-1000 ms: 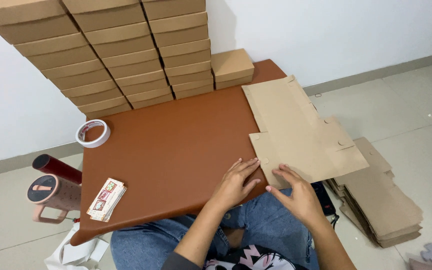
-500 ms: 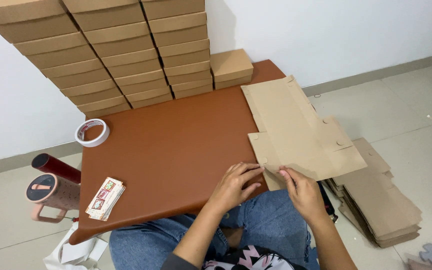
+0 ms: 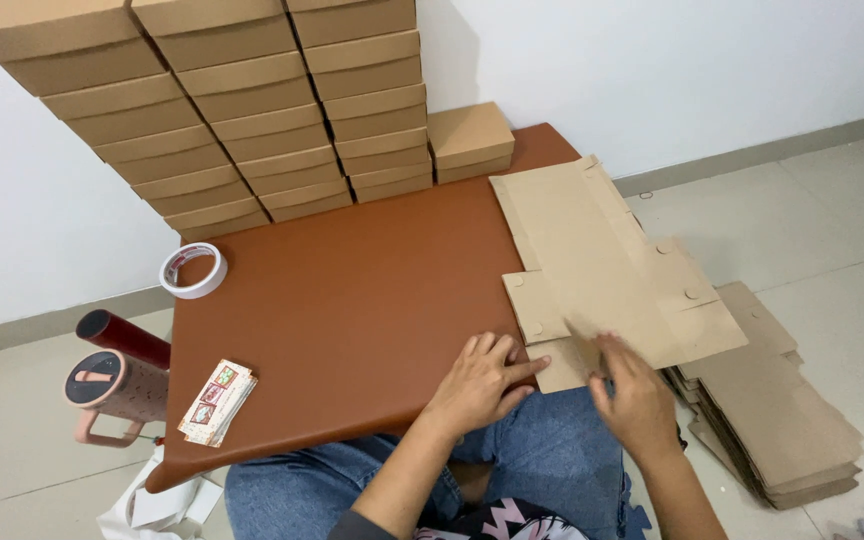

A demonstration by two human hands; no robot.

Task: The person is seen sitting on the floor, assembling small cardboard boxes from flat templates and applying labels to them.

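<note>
While the person sits at the near edge of the brown tabletop, both hands work at the near corner of a flat cardboard box blank. The blank lies on the right part of the tabletop and hangs a little over its right edge; its long axis runs from the hands away toward the far right corner, so most of the sheet is ahead of the hands and to their right. The left hand rests open, palm down, with the fingertips touching the small near flap. The right hand is just beside it, its fingers bent around the edge of the same flap (whether it truly pinches the cardboard I cannot tell). The right hand is the nearer one to the body of the blank.

A pile of more flat blanks lies on the floor at the right. Stacks of folded boxes stand at the far edge, and a tape roll lies at the left.
</note>
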